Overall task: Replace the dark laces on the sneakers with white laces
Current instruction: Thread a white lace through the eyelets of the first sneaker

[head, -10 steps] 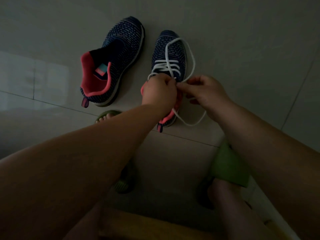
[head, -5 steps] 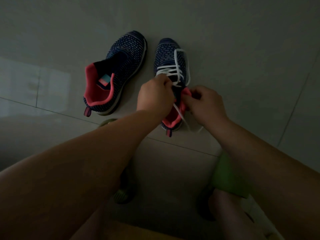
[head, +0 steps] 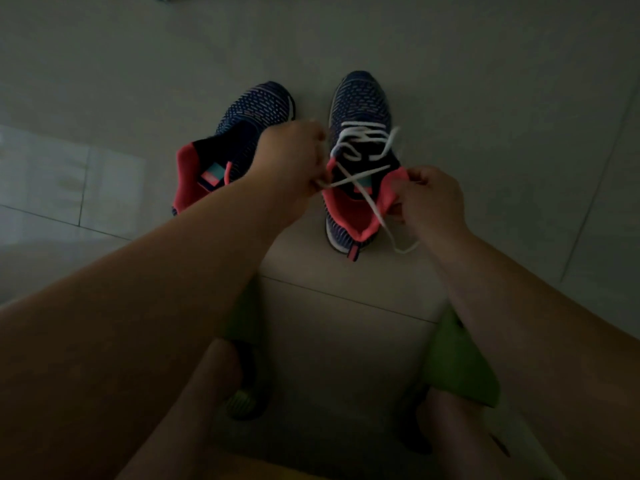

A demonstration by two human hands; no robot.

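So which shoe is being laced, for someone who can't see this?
Two navy knit sneakers with pink linings stand side by side on the grey tiled floor. It is the right-hand sneaker, between the person's two hands. Only it has a white lace across its front; the left-hand sneaker has none.

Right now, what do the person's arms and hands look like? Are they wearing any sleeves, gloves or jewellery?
Both forearms are bare as far as the picture shows: no sleeves reach into view. The left hand and right hand wear no gloves, and no watch, bracelet or ring shows, though the light is dim. Lower down, the feet wear green slippers.
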